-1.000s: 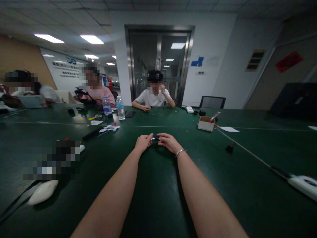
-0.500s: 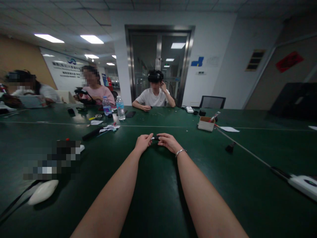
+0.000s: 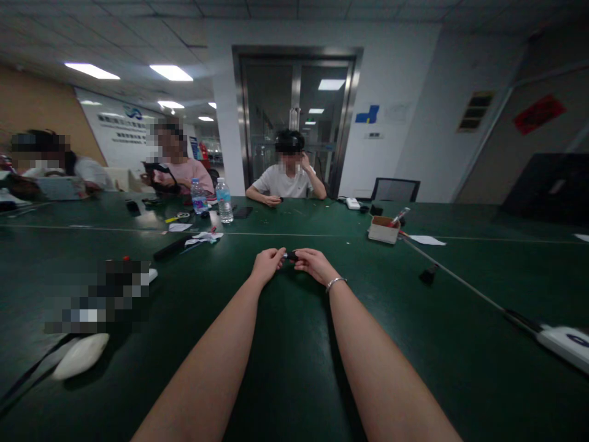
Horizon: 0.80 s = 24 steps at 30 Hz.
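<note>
Just above the green table [image 3: 294, 331], a small dark cylindrical object with a silvery band [image 3: 289, 255] is held between my two hands. My left hand [image 3: 268, 266] pinches its silvery left end between thumb and fingers. At the black right end, the fingers of my right hand [image 3: 314, 264] are closed on it. A bracelet [image 3: 335, 283] circles my right wrist. The fingertips cover part of the object, and it is too small for me to tell its kind.
Two water bottles [image 3: 224, 201] stand at the back left near crumpled paper [image 3: 205, 238]. A small open box [image 3: 383, 229] sits at the back right, with a cable [image 3: 464, 282] running toward a white device [image 3: 564, 344]. A white object [image 3: 81, 357] lies left. Across sits a person [image 3: 289, 178].
My hands stay almost in place, still holding the small dark object, which appears slightly turned. At the back left, the person in pink has shifted the dark thing in their hands.
</note>
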### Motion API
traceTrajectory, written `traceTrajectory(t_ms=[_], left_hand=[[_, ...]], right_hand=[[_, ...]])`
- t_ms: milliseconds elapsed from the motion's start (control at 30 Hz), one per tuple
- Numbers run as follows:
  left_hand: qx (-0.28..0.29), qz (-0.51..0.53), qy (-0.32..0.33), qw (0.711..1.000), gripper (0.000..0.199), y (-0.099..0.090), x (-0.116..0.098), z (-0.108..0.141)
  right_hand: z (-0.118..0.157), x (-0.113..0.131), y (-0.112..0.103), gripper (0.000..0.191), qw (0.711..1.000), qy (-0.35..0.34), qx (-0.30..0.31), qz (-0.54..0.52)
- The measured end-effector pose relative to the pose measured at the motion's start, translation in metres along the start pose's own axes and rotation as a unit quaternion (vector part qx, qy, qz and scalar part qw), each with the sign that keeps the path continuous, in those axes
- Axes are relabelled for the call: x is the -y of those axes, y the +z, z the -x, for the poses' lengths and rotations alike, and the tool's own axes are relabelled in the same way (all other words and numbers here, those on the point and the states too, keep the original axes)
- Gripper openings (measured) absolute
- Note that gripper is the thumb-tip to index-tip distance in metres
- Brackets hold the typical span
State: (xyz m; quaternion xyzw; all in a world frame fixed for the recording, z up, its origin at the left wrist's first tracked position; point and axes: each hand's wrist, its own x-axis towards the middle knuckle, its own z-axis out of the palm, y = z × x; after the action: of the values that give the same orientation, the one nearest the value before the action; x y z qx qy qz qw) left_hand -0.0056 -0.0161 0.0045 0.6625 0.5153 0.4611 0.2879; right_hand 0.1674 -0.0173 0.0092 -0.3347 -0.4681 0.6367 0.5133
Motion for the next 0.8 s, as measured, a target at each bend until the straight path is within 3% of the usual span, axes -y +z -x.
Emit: traceTrajectory(t_ms=[233,467,800], left_hand=[[-0.007,0.033,0.021,0.999,0.029,0.0023,0.0026,-0.0003],[-0.013,0.081,0.122,0.989,0.021,-0.0001,0.0027,-0.0018],[0.013,0.173,0.092,0.98,0.027,-0.0003,0.0087,-0.0074]], right_hand=[[0.0007,0.002,0.0023,0.005,1.0,0.012,-0.008,0.001],[0.0003,0.0028,0.0031,0.013,1.0,0.017,-0.006,0.013],[0.0019,0.0029,0.0016,0.015,1.0,0.013,0.013,0.022]])
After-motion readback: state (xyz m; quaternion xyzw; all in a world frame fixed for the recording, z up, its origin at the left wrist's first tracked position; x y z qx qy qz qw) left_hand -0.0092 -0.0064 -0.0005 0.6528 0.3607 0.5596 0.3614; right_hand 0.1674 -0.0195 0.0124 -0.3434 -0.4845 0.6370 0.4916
